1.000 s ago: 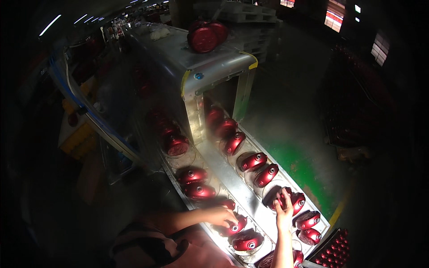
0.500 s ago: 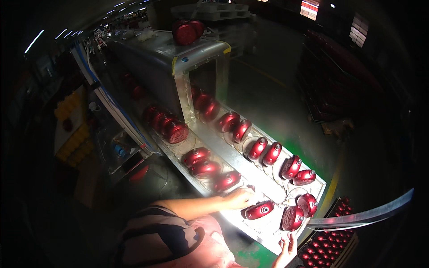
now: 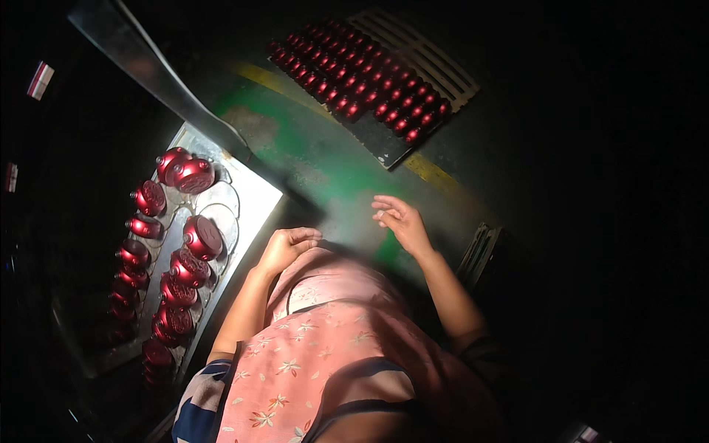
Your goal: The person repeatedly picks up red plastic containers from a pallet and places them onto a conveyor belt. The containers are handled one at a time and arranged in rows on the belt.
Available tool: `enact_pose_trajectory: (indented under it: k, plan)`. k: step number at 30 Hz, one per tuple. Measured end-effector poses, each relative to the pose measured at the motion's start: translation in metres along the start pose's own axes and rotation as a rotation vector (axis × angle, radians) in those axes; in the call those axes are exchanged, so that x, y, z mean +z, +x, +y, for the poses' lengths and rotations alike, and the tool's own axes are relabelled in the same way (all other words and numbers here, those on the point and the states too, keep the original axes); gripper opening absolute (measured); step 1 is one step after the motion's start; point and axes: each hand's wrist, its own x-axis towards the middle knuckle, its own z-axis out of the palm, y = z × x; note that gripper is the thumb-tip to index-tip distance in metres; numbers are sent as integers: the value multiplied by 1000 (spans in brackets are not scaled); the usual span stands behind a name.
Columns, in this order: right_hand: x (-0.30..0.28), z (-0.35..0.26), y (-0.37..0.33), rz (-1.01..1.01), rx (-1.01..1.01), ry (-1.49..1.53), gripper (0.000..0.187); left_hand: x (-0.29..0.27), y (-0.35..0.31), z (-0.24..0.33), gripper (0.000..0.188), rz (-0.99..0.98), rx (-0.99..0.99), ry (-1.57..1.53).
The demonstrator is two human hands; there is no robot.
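My left hand point(image 3: 288, 247) hangs by the near corner of a bright metal conveyor plate point(image 3: 255, 196); its fingers are curled in and nothing shows in them. My right hand point(image 3: 399, 219) is held out over the green floor point(image 3: 317, 155), fingers apart and empty. Several glossy red round caps point(image 3: 201, 236) lie in two rows on the plate, left of my left hand. Neither hand touches a cap. My floral pink top fills the lower middle of the view.
A dark tray packed with several rows of small red parts point(image 3: 362, 77) sits on the floor ahead, beside a slatted grate point(image 3: 432, 55). A yellow floor line point(image 3: 436, 173) runs past it. A long metal bar point(image 3: 162, 81) slants above the plate. The surroundings are very dark.
The view has swung away from the conveyor toward the floor. My left hand has left the caps and drawn back to my body; my right hand has come off the plate's end.
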Motion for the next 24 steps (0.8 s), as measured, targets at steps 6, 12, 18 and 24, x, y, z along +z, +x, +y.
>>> enact_pose_trajectory:
  k: [6,12,18,24]
  plan:
    - [-68,37,25,246,48,202,39,2,138,-18,28,-254,-136,0]
    - [-137,85,96,425,163,111,40,-35,335,-19,36,-353,-206,-38]
    - [-213,141,205,353,514,185,60,-60,571,-14,50,-360,-154,136]
    - [-292,225,350,315,417,306,74,-40,767,-66,67,-372,89,599]
